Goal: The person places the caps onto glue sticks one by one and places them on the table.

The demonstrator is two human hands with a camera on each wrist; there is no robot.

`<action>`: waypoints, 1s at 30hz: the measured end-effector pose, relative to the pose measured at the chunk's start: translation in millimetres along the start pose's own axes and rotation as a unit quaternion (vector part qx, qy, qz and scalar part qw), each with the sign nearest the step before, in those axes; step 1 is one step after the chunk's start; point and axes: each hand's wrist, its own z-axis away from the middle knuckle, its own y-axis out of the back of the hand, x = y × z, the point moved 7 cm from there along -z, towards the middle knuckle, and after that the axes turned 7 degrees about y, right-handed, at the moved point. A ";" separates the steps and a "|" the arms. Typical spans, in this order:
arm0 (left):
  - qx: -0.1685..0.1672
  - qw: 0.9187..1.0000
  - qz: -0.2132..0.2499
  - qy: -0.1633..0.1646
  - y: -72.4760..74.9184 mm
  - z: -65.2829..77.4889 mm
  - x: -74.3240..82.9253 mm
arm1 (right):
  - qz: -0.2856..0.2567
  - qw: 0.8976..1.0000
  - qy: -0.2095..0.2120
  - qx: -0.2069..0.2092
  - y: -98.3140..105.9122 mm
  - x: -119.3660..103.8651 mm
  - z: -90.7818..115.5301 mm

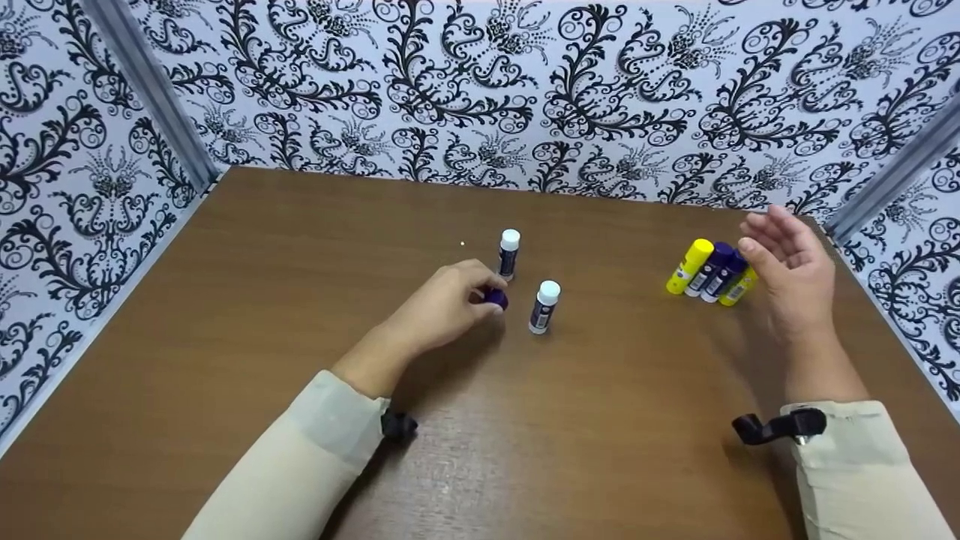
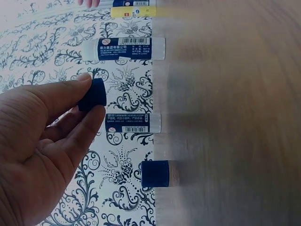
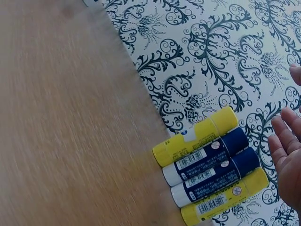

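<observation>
Patterned walls [image 1: 465, 82] are backing a table [image 1: 585, 420]; the left hand [image 1: 444, 306] is pinching a dark cap [image 1: 496, 298] near white-topped sticks [image 1: 543, 311], cap-handling seemingly needing steadiness next; the relaxed right hand [image 1: 799, 281] is holding nothing.

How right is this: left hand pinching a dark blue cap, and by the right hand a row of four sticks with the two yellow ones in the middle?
One slip: the yellow sticks are at the two ends, with the dark blue sticks between them, as the right wrist view shows. The left hand does pinch a dark blue cap.
</observation>
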 end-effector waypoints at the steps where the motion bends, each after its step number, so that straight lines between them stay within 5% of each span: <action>1: 0.000 1.000 0.003 -0.003 0.0 0.2 0.6 | -0.003 1.000 -0.001 -0.004 -1.9 0.4 0.9; 30: 0.020 0.998 0.059 -0.028 5.1 4.8 2.6 | 0.036 0.994 0.003 -0.105 -42.9 -9.5 20.4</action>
